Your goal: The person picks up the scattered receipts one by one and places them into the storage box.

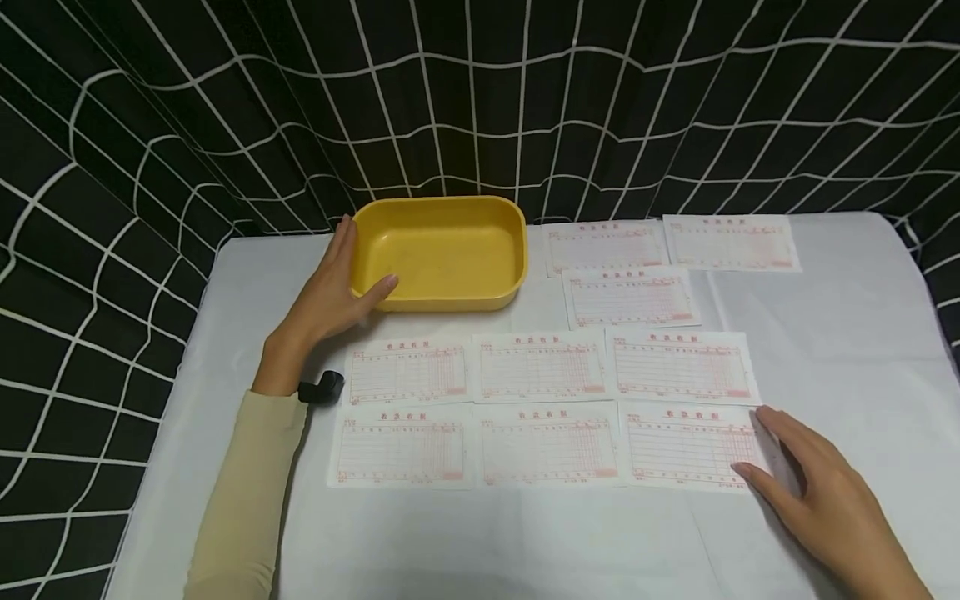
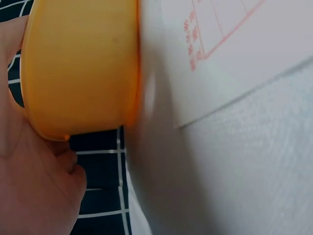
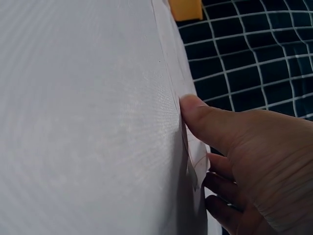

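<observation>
A yellow plastic tray [image 1: 438, 304] stands at the back of the white-covered table. My left hand [image 1: 326, 287] holds its left end, thumb over the front rim and fingers along the outer side; the left wrist view shows the hand close round the tray's rim [image 2: 29, 73]. At the right, my right hand [image 1: 832, 500] touches the end of a printed receipt slip [image 1: 690, 446] in the front row. Its thumb lies on the slip and its forefinger is by the upper right corner, tips apart. In the right wrist view the slip's edge [image 3: 198, 164] is slightly raised beside the fingers.
Several more receipt slips with red print lie in two rows, among them a slip [image 1: 536, 367] in the middle. Behind them, three slips lie right of the tray, such as the far slip [image 1: 731, 242]. A black cloth with white grid lines [image 1: 480, 100] hangs around the table.
</observation>
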Tool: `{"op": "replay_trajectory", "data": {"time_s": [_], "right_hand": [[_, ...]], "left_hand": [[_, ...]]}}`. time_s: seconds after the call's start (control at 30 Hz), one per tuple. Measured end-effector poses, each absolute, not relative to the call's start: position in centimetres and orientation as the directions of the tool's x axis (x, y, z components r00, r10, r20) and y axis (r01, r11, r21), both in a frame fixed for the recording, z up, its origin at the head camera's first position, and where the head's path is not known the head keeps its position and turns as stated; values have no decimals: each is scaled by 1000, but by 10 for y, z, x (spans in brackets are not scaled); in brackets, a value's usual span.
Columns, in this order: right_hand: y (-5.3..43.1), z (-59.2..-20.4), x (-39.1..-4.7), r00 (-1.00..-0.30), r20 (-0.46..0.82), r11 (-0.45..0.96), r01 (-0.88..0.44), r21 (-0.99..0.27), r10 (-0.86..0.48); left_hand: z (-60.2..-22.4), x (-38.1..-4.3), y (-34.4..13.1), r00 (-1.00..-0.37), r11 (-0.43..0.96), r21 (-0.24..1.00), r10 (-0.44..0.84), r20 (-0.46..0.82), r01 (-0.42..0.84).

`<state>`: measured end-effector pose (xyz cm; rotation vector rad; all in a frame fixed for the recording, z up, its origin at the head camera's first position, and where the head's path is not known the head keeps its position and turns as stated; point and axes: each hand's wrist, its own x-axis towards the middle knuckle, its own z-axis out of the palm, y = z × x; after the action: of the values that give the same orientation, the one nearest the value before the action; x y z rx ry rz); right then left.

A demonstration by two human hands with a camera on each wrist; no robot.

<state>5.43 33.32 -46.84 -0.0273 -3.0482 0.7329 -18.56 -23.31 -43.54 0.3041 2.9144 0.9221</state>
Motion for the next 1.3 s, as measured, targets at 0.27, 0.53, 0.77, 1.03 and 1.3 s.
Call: {"op": "replay_trajectory", "data": {"time_s": [0.27,0.53,0.77,1.03,1.3], "right_hand": [[328,-462,51,-998,49,891,22,-454,49],[326,-454,49,-989,105,910,51,-411,103],[334,-449,51,-988,89,898,75,-434,125],[338,-447,52,-986,9,879,142,-455,165],[340,-442,55,-986,-27,843,155,-515,164]], "left_hand": [[-439,-183,-234,-980,797,582,201,-5,160],[-438,-184,-234,-978,791,587,208,9,174],[-439,-182,-234,-981,792,591,195,-6,154],[-439,-181,-235,-981,779,609,192,-7,148],[-439,-182,-233,-982,778,612,187,-13,140]]}}
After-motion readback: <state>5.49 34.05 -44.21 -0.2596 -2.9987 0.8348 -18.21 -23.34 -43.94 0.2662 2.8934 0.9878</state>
